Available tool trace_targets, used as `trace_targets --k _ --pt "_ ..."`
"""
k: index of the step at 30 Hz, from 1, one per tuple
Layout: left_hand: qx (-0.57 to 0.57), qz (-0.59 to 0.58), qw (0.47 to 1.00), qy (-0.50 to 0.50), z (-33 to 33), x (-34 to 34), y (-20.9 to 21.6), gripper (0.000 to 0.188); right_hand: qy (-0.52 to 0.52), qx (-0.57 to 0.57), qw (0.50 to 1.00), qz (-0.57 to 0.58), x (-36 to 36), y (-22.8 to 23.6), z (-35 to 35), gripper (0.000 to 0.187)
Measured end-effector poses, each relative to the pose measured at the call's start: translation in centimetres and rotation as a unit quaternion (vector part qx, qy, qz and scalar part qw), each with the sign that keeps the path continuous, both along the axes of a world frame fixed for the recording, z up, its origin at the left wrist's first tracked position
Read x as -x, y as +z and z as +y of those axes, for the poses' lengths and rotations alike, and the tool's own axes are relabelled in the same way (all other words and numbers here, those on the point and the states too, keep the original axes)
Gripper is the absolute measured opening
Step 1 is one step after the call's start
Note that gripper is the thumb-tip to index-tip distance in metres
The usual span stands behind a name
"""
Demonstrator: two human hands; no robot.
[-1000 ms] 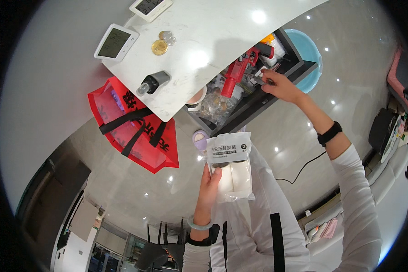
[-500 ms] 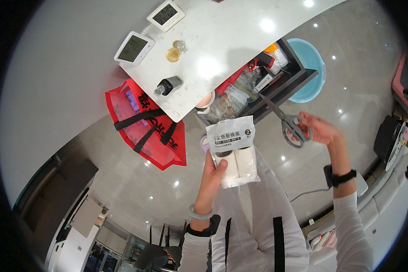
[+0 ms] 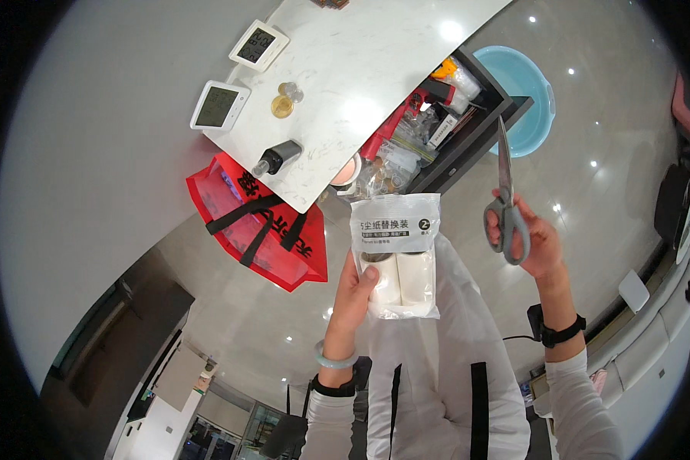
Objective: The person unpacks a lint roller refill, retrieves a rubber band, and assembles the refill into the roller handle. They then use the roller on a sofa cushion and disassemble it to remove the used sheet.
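Note:
My left hand (image 3: 355,294) grips the lower left side of a clear plastic pack of white rolls (image 3: 399,277), its thumb lying across the front. Two rolls show through the film below a printed white top band. Off to the right, my right hand (image 3: 535,244) is closed round the grey handles of a pair of scissors (image 3: 506,195). The blades point up and away from me, looking closed or nearly so. A gap of floor separates the scissors from the pack.
An open drawer (image 3: 454,170) full of bags and small items juts from the white table (image 3: 337,84). Beyond it stands a light blue basin (image 3: 543,126). A black bottle (image 3: 278,157), coins (image 3: 282,106) and two digital displays (image 3: 219,106) rest on the table. A red bag (image 3: 284,257) is at left.
The scissors have swung from pointing up-left to nearly straight up, and my right hand has shifted slightly down with them. The pack stays in my left hand, now more upright.

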State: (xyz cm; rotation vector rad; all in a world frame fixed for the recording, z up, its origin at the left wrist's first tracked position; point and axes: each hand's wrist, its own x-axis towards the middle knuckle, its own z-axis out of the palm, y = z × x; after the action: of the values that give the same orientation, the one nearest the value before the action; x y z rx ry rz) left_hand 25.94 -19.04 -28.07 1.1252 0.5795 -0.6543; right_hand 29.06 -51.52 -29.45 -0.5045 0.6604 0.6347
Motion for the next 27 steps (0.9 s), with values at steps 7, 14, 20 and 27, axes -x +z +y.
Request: trace_targets --k 7,14,20,27 --pt "-0.046 -0.031 0.997 -0.048 0.0 -1.2 1.6 0.067 0.186 0.05 0.969 -0.156 2.3 0.7 0.3 0.089" --pt "-0.029 -0.042 0.996 -0.075 0.1 -1.0 2.2 0.066 0.355 0.218 0.875 -0.245 2.7 2.7 0.8 0.092" --pt "-0.021 -0.043 0.995 -0.093 0.0 -0.1 2.3 0.064 0.376 0.304 0.808 -0.336 1.7 4.5 2.1 0.084" --pt "-0.013 -0.04 0.994 -0.105 0.8 0.8 2.3 0.061 0.406 0.35 0.789 -0.3 2.0 5.9 2.7 0.075"
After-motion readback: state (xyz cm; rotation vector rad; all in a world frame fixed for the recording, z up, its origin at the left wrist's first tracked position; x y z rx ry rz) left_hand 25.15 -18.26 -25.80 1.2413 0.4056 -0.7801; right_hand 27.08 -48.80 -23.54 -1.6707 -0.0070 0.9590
